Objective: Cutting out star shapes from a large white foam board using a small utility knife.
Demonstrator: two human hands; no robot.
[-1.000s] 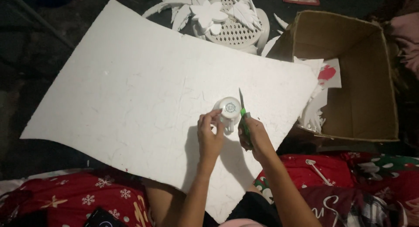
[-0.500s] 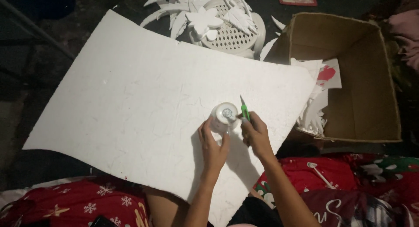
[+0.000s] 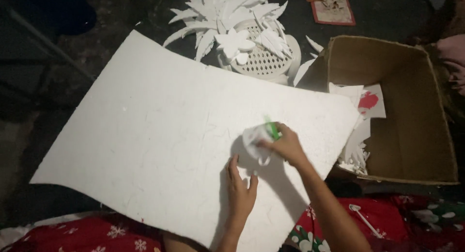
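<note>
A large white foam sheet (image 3: 160, 135) lies across the dark floor in front of me. My left hand (image 3: 240, 189) rests flat on its near part, fingers apart, holding nothing. Just beyond it, my right hand (image 3: 289, 146) grips a small white round cup (image 3: 254, 139) together with a green pen (image 3: 272, 129). The cup is blurred and seems lifted slightly off the sheet, casting a shadow under it.
An open cardboard box (image 3: 416, 150) stands at the right with white cut-outs and a paper with a red shape inside. A white basket (image 3: 264, 65) topped with foam leaves and a flower sits beyond the sheet. Red patterned cloth (image 3: 97, 232) covers my lap.
My left hand has let go of the cup and dropped back toward me onto the sheet. My right hand now holds the cup along with the pen and has moved it.
</note>
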